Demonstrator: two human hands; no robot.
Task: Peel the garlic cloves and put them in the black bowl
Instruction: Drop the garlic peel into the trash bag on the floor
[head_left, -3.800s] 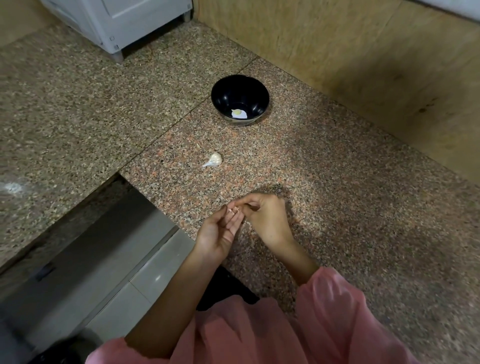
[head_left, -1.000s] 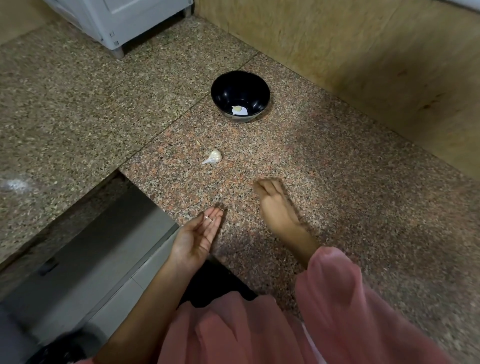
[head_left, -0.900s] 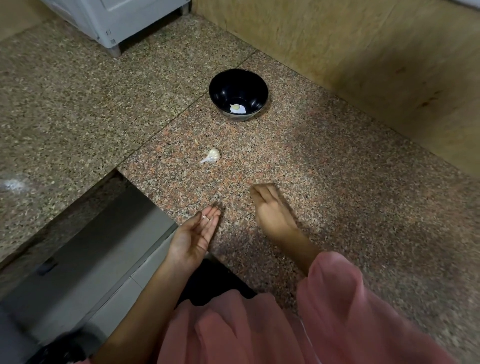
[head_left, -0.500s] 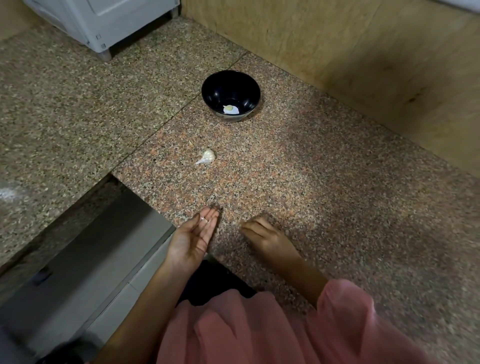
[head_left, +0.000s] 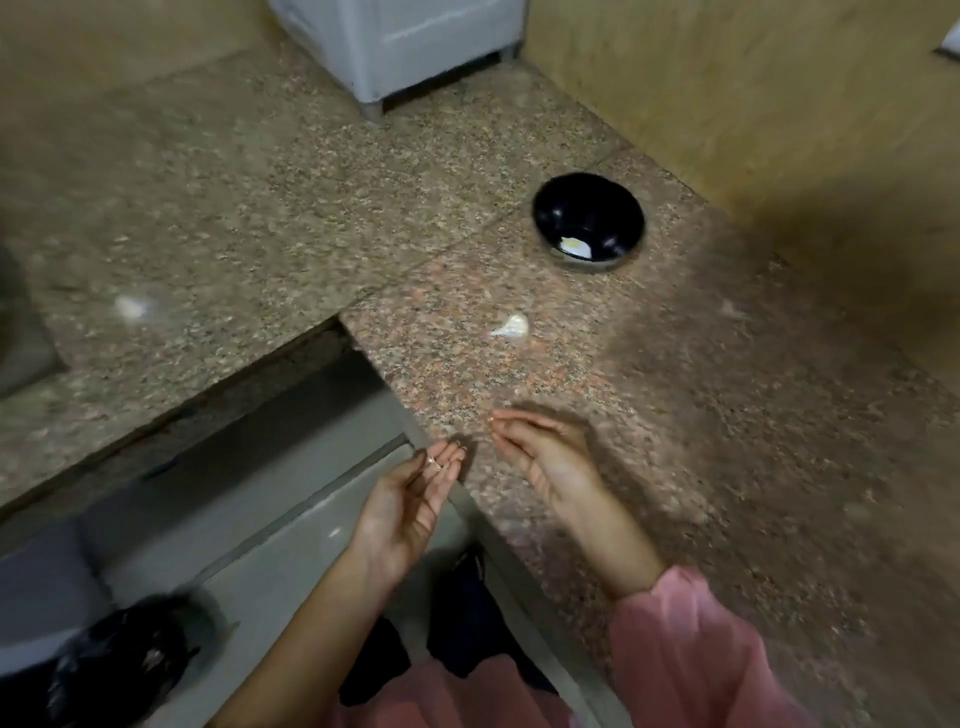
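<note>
My right hand (head_left: 545, 457) is hanging open and empty, nearest the unpeeled clove (head_left: 511, 327) lying just beyond it; left hand (head_left: 410, 499) is cupping skin scraps.

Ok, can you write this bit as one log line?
left hand: open, tiny scraps | right hand: open, empty | garlic clove: unpeeled, on counter | black bowl: one peeled clove

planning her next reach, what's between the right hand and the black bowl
In the head view, one unpeeled garlic clove lies on the counter between the right hand and the black bowl; otherwise bare granite.

Speckled granite countertop (head_left: 675, 415), black bowl (head_left: 588, 218) near wall, unpeeled garlic clove (head_left: 511, 327) lying nearer its edge
</note>
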